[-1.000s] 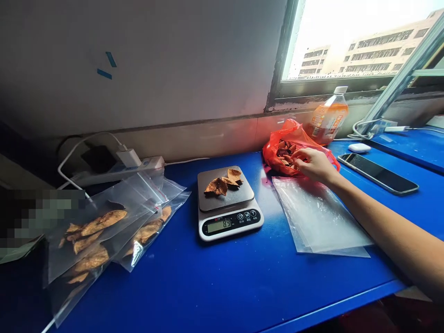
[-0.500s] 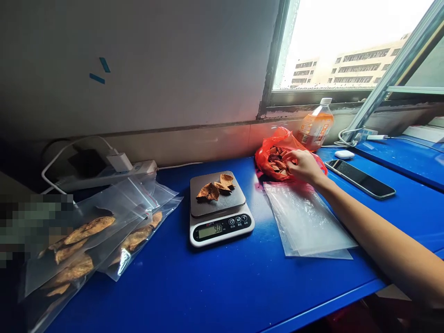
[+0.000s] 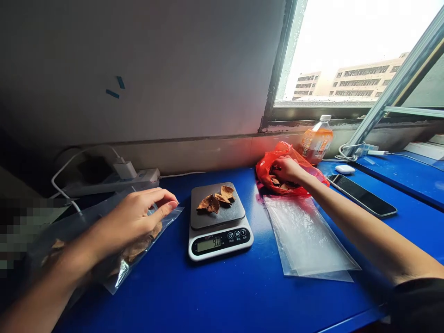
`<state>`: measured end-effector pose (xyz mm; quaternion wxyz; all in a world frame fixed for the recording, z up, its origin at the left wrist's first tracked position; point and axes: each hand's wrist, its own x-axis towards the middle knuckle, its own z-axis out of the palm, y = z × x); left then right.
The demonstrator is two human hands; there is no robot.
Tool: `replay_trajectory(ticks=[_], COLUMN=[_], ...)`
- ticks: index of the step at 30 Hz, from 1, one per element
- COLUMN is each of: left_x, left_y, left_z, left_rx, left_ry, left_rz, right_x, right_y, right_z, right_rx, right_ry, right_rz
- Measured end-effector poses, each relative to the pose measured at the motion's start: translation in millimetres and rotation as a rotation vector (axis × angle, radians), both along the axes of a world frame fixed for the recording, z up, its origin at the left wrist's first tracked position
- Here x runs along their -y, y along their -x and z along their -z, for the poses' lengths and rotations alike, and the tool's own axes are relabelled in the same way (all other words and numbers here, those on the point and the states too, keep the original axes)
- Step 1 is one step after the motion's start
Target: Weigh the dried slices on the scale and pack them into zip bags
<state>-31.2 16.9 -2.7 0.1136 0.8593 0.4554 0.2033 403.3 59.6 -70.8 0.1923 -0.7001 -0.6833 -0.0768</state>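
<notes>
My right hand (image 3: 285,169) reaches into a red plastic bag (image 3: 265,169) of dried brown slices (image 3: 282,186); its fingertips are hidden among the slices and the bag's folds. Loosely curved, my left hand (image 3: 147,210) hovers over clear zip bags (image 3: 121,273) holding more dried slices. A gap shows between its thumb and fingers, and nothing is visible in it. Between the hands stands a white kitchen scale (image 3: 221,247), its display reading about 9.0. A few curled dried pieces (image 3: 217,200) lie on its metal plate.
Empty clear bags (image 3: 314,240) lie on the blue table (image 3: 222,300) right of the scale. Behind are a drink bottle (image 3: 317,141), a white earbud case (image 3: 345,169) and a phone (image 3: 362,194). A power strip (image 3: 149,176) with a charger (image 3: 125,169) runs along the wall.
My left hand has come into view from the lower left, over the filled zip bags. My right hand has moved deeper into the red bag. The view has tilted up slightly.
</notes>
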Motion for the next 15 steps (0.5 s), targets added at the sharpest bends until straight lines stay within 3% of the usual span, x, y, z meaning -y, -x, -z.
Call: replay_trajectory(ticks=[4,8,12,15], left_x=[0,4,5,5], left_y=[14,23,18,15], left_z=[16.9,28.5,28.9,30.0], left_rx=[-0.045,-0.092,-0.096,-0.108], left_ry=[0.072,0.020,-0.068,-0.113], left_rz=[0.006,0.016,0.017,0.019], right_x=[10,56,106,117], right_y=[-1,24,84,125], right_z=[-3,-21,-43,-48], right_rx=[-0.011,-0.244,-0.182,-0.076], right_ry=[-0.061,-0.249,-0.306,-0.282], right_rz=[0.060,0.030,-0.365,-0.620])
